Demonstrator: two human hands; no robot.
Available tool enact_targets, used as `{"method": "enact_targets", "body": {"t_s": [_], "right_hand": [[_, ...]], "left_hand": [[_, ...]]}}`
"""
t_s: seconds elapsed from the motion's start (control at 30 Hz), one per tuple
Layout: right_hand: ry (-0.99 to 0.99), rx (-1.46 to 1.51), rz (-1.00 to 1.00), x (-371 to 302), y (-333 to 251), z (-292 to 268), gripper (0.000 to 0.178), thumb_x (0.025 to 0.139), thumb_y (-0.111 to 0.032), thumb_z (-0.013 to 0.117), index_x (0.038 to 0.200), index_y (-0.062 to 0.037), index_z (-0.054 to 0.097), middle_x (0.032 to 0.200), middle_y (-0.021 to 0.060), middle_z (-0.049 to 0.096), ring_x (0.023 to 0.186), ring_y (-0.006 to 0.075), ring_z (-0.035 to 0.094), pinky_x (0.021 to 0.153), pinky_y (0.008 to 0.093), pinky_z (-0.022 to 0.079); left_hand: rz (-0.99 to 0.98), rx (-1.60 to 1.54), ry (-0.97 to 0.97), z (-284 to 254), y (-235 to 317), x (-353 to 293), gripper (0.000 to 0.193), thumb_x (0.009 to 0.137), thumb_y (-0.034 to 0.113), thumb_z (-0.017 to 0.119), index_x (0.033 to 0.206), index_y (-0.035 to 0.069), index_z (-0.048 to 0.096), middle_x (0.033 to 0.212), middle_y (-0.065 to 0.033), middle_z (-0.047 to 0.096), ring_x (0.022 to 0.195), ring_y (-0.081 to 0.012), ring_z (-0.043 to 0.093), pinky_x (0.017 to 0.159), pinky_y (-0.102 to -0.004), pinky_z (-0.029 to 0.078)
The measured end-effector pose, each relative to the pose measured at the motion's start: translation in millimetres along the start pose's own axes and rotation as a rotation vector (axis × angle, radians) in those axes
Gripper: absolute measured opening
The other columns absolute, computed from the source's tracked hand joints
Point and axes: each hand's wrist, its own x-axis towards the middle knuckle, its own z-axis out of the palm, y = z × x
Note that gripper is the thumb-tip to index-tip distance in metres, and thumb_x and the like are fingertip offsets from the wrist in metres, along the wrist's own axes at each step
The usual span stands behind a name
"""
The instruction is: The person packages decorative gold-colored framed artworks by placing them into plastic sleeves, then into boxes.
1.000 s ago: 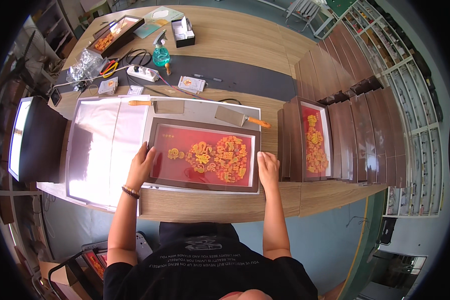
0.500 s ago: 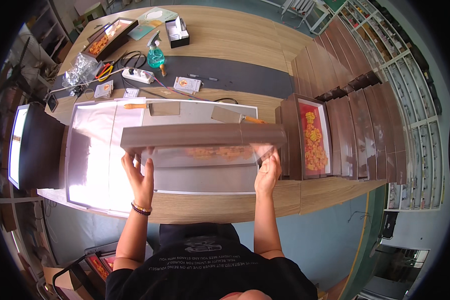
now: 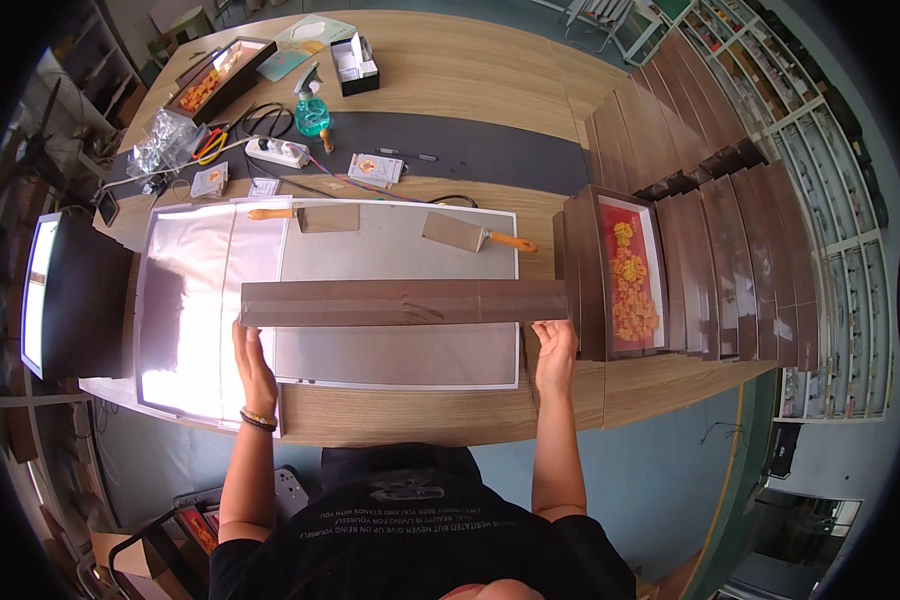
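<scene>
A long dark brown box picture frame [image 3: 405, 303] stands on edge above a white-rimmed grey board [image 3: 400, 360]. Its narrow side faces up, so its front is hidden. My left hand [image 3: 255, 375] holds the left end, fingers closed against the frame. At the other end my right hand [image 3: 556, 352] grips the lower corner with bent fingers. Beyond the frame lie two wooden-handled scrapers, one scraper [image 3: 328, 217] at the left and another scraper [image 3: 454, 232] at the right.
Many brown frames [image 3: 715, 265] are stacked at the right, one frame [image 3: 630, 275] showing a red and gold picture. Dark boards [image 3: 85, 295] stand at the left. Farther back are a spray bottle [image 3: 311, 112], a power strip [image 3: 277, 151], cables and a black box [image 3: 355, 75].
The frame has turned from tilted, with its glazed face partly showing, to edge-on, and come slightly nearer me. My hands have moved apart toward its ends.
</scene>
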Motion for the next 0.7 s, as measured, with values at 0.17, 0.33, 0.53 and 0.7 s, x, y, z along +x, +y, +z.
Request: {"method": "enact_targets", "body": {"t_s": [0.17,0.33,0.53,0.7], "right_hand": [[-0.502,-0.357,0.802,28.1,-38.4,-3.0,0.066,0.093,-0.052,0.024,0.132,0.0007,0.03,0.091,0.0177,0.06,0.067,0.0205,0.061,0.06,0.0311,0.053],[-0.445,-0.061,0.719,11.6,-34.4,13.2,0.085,0.082,-0.071,0.033,0.134,-0.0048,0.026,0.116,0.0179,0.05,0.091,0.0298,0.061,0.059,0.0337,0.056],[-0.394,0.13,0.192,3.9,-49.4,21.7,0.073,0.091,-0.051,0.041,0.145,-0.0174,0.005,0.147,0.011,0.017,0.133,0.023,0.026,0.107,0.039,0.025],[-0.353,-0.132,0.204,35.5,-40.5,8.6,0.077,0.088,-0.05,0.05,0.142,-0.0042,0.019,0.147,0.01,0.021,0.135,0.02,0.019,0.11,0.0349,0.011]], "left_hand": [[-0.491,-0.209,-0.535,-20.7,1.6,31.0,0.068,0.09,0.063,0.022,0.101,0.003,0.052,0.086,-0.0146,0.061,0.069,-0.0172,0.054,0.064,-0.0282,0.043],[-0.534,-0.498,-0.685,-20.2,1.2,31.3,0.065,0.09,0.06,0.03,0.123,0.006,0.044,0.109,-0.0128,0.054,0.104,-0.0208,0.05,0.088,-0.0298,0.039],[-0.158,-0.434,-0.592,-20.5,111.8,38.1,0.07,0.092,0.027,0.05,0.145,0.012,0.007,0.138,-0.0146,0.032,0.124,-0.0232,0.035,0.102,-0.0308,0.028],[-0.441,-0.477,-0.484,0.5,79.1,68.0,0.049,0.086,0.024,0.062,0.125,0.0,0.044,0.114,-0.0067,0.055,0.103,-0.0159,0.051,0.088,-0.0283,0.042]]}}
